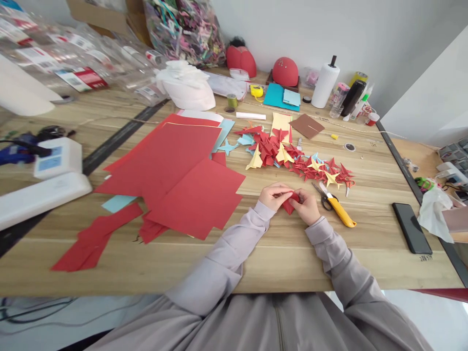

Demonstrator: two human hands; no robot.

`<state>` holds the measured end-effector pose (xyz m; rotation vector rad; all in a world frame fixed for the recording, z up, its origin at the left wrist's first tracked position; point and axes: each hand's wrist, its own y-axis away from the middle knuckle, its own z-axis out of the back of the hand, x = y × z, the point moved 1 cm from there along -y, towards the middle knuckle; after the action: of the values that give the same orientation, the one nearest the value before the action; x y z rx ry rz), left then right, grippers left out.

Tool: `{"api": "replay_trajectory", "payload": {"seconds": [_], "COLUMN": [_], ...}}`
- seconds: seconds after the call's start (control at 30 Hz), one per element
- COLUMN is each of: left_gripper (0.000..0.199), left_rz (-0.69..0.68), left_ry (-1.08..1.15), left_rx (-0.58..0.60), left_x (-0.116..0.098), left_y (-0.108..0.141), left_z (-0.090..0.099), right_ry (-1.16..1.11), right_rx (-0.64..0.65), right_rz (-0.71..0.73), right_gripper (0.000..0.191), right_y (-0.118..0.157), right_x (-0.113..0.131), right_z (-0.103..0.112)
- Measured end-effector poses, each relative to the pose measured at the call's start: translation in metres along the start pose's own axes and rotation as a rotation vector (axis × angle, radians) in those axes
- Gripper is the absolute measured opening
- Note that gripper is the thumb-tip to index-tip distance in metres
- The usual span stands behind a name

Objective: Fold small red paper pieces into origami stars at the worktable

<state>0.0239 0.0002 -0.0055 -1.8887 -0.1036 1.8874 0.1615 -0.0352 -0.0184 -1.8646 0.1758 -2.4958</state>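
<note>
A small folded piece of red paper (288, 205) is pinched between my two hands above the wooden table (278, 263). My left hand (275, 196) grips its upper left side, and my right hand (307, 206) holds its right side. Just beyond my hands lies a pile of folded paper stars (268, 148), mostly red with some yellow and light blue. Large red paper sheets (186, 170) are stacked left of my hands, with red strips (97, 239) nearer the table's front edge. A yellow utility knife (341, 212) and dark-handled scissors (325, 201) rest right of my right hand.
A black phone (412, 228) lies at the right. White power strips (46, 195) are at the left. Plastic packages (87, 58), a white tissue stack (188, 87), a yellow tape measure (256, 90), red pincushions (285, 72) and a white bottle (326, 85) stand along the back.
</note>
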Motion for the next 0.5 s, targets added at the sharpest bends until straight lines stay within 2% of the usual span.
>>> {"api": "replay_trajectory", "payload": {"seconds": [0.1, 0.17, 0.3, 0.5], "left_gripper": [0.012, 0.015, 0.028, 0.042], "left_rz": [0.003, 0.050, 0.242, 0.489], "left_ry": [0.001, 0.026, 0.168, 0.420], "left_rx": [-0.020, -0.043, -0.093, -0.087], "left_x": [0.0017, 0.0021, 0.0033, 0.0087], "left_y": [-0.0005, -0.0012, -0.0029, -0.0036], "left_z": [-0.0004, -0.0003, 0.0013, 0.0005], "right_ry": [0.024, 0.000, -0.120, -0.289], "right_rx": [-0.003, 0.002, -0.034, -0.090], "right_rz": [0.004, -0.010, -0.074, -0.157], "right_gripper": [0.012, 0.015, 0.021, 0.029], "right_y": [0.0009, 0.0009, -0.0005, -0.0015], "right_x": [0.0008, 0.0019, 0.0049, 0.0076], "right_z": [-0.0004, -0.0004, 0.0012, 0.0038]}}
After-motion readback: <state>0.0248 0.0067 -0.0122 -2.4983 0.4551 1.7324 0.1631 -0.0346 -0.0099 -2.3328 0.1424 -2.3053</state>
